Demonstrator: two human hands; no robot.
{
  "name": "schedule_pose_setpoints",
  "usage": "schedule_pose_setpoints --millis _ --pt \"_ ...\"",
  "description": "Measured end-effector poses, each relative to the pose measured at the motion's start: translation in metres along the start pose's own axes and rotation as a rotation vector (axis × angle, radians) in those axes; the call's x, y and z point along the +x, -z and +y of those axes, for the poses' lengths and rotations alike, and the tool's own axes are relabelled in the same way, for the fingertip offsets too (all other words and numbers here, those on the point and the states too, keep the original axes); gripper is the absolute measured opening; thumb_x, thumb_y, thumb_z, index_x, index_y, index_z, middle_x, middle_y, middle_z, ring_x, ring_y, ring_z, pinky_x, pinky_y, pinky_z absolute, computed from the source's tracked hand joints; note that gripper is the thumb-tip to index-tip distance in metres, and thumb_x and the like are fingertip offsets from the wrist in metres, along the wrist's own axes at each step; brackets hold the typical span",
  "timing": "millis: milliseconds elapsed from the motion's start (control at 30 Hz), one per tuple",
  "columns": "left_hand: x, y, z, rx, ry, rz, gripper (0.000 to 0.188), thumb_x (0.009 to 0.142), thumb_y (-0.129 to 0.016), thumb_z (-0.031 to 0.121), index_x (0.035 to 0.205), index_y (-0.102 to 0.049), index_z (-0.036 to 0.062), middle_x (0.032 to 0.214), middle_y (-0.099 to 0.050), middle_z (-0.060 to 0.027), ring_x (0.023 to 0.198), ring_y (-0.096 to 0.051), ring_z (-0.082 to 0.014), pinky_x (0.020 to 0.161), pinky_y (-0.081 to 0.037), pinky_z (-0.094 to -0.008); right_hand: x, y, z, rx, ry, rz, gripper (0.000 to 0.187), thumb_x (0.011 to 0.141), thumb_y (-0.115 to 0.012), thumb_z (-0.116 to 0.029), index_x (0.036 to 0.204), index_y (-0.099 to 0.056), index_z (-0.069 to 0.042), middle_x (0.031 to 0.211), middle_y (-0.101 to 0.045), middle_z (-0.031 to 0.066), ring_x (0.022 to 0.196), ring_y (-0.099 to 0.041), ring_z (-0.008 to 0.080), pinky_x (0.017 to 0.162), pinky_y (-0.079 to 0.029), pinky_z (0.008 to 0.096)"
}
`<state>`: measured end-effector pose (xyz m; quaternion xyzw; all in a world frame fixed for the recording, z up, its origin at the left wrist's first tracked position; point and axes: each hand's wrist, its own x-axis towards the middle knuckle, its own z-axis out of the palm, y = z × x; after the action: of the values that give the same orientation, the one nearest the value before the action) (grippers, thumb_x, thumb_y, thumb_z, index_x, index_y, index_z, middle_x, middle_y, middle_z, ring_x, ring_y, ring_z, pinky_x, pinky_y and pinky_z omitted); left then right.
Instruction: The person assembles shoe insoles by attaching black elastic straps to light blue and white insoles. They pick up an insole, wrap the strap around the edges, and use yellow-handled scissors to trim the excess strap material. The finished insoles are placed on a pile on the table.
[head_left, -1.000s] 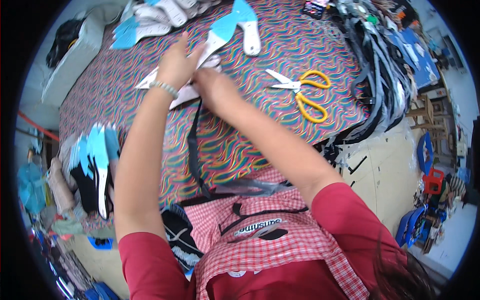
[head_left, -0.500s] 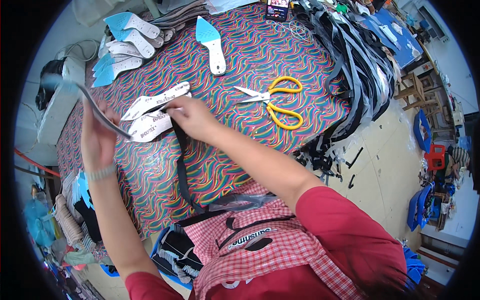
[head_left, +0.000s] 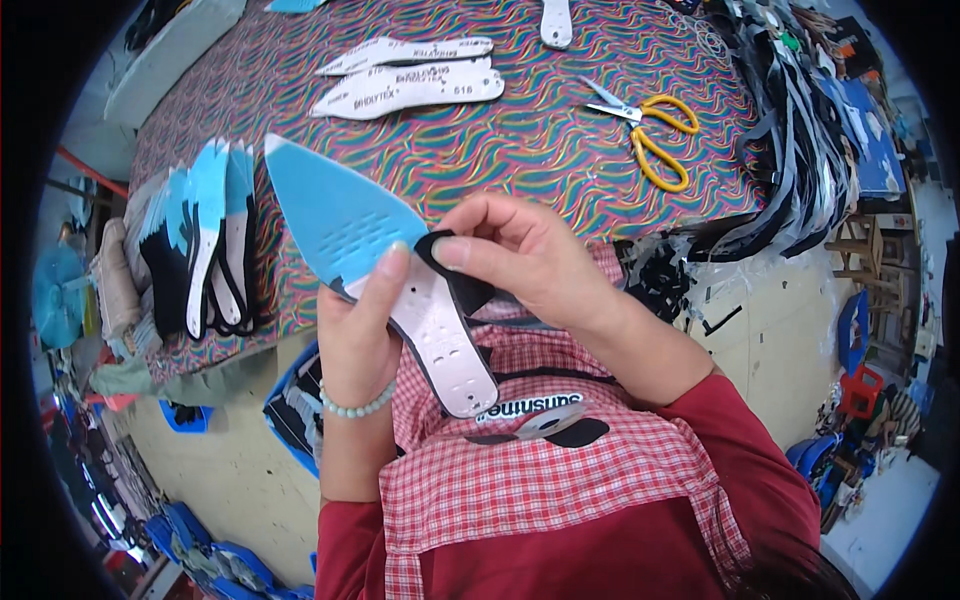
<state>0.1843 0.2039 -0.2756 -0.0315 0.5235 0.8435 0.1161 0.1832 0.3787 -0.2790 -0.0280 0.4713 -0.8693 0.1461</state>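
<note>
A pointed shoe insole [head_left: 338, 200], blue at the toe and white toward the heel, lies across my left hand [head_left: 358, 335]. The fingers are underneath, with the thumb pressing on top near where the colours meet. My right hand [head_left: 540, 258] pinches a black strip [head_left: 470, 292] between thumb and fingers at the insole's right edge, where it bends over the side. A thin dark edge runs along the white heel part. Beyond my hands, white printed insoles [head_left: 425, 88] rest on the patterned table, and yellow-handled scissors [head_left: 640, 120] lie spread to their right.
At the left table edge hang several blue-and-white insoles [head_left: 208, 240] with black edging. A heap of black and grey strips [head_left: 790, 150] covers the right end of the table. Another white insole [head_left: 556, 25] lies at the far side. A blue bin [head_left: 290, 410] stands below the table.
Both hands have come nearer my body, off the far tabletop. The insole is now turned blue-and-white side up in my left hand, with the strip at its edge. The view has shifted.
</note>
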Motion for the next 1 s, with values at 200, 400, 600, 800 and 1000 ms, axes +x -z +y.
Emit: schedule_pose_setpoints --millis 200,400,600,800,1000 --pt "-0.002 -0.019 0.005 -0.020 -0.093 0.102 0.024 0.089 -0.060 0.004 0.113 -0.057 -0.0003 0.106 -0.063 -0.0090 0.095 -0.061 -0.0154 0.085 -0.048 -0.0293 0.002 -0.005 0.007 0.001 0.083 0.077 0.014 0.086 -0.068 -0.010 0.095 -0.060 -0.004 0.087 -0.061 -0.0023 0.078 -0.058 0.0028 0.070 -0.047 0.0174" --pt "0.002 -0.014 -0.001 0.033 -0.121 0.116 0.021 0.087 -0.061 0.002 0.108 -0.060 0.0008 0.099 -0.066 -0.0073 0.087 -0.063 -0.0133 0.078 -0.050 -0.0271 0.009 -0.004 0.009 -0.043 0.087 0.127 0.016 0.085 -0.070 -0.009 0.095 -0.059 -0.003 0.085 -0.061 -0.0019 0.077 -0.057 0.0030 0.069 -0.048 0.0175" --pt "0.008 -0.007 -0.003 0.307 -0.188 0.016 0.026 0.086 -0.062 0.002 0.111 -0.058 -0.0010 0.113 -0.061 -0.0132 0.101 -0.060 -0.0189 0.088 -0.048 -0.0312 0.006 0.004 0.004 -0.660 0.354 0.138 0.010 0.083 -0.068 -0.007 0.089 -0.061 -0.001 0.092 -0.060 0.0061 0.089 -0.058 0.0123 0.076 -0.047 0.0264" --pt "0.032 -0.008 0.012 0.435 -0.402 -0.245 0.034 0.089 -0.059 0.014 0.118 -0.056 -0.0040 0.128 -0.053 -0.0199 0.112 -0.055 -0.0213 0.095 -0.044 -0.0346 0.023 0.005 -0.031 -1.013 0.580 -0.249 0.018 0.088 -0.059 -0.019 0.089 -0.064 -0.002 0.084 -0.057 0.0120 0.082 -0.057 0.0264 0.071 -0.045 0.0357" --pt "0.033 -0.014 0.013 0.017 -0.370 -0.288 0.053 0.098 -0.039 0.039 0.129 -0.047 -0.0026 0.111 -0.063 -0.0174 0.119 -0.050 -0.0336 0.104 -0.034 -0.0445 0.002 -0.021 -0.013 -0.189 0.075 0.005 0.020 0.097 -0.052 -0.021 0.097 -0.060 -0.002 0.077 -0.059 0.0020 0.072 -0.054 0.0077 0.062 -0.044 0.0226"
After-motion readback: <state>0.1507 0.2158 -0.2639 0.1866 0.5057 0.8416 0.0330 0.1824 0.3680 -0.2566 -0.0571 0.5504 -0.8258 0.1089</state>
